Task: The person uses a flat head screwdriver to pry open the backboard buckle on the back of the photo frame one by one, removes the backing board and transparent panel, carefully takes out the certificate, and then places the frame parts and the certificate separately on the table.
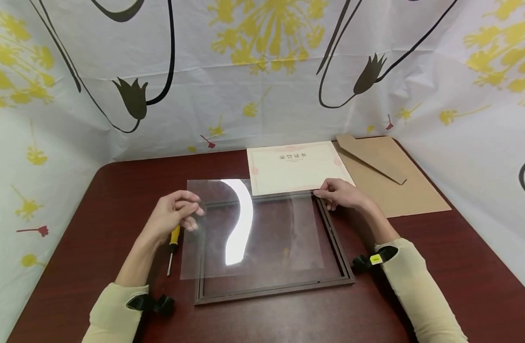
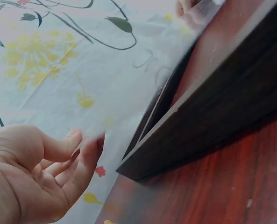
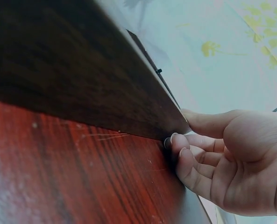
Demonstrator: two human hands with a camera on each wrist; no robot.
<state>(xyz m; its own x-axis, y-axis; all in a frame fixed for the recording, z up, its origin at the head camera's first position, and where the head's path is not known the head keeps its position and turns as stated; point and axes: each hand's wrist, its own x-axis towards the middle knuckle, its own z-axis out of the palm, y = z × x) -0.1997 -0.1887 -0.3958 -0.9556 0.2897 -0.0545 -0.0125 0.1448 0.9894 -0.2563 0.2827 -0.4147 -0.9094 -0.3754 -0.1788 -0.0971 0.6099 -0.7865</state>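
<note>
A brown picture frame lies face down on the dark red table, its inner grooves upward. Over it, shifted to the left, is a clear plastic sheet with a bright reflection. My left hand pinches the sheet's left edge between thumb and fingers, above the frame's left side. In the left wrist view the left hand is beside a frame corner. My right hand grips the frame's far right corner. The right wrist view shows the right hand with its thumb on top and its fingers against the outer side.
A cream certificate lies behind the frame, partly over a brown backing board with a folded-out stand. A yellow-handled screwdriver lies left of the frame. A patterned white cloth hangs around the table.
</note>
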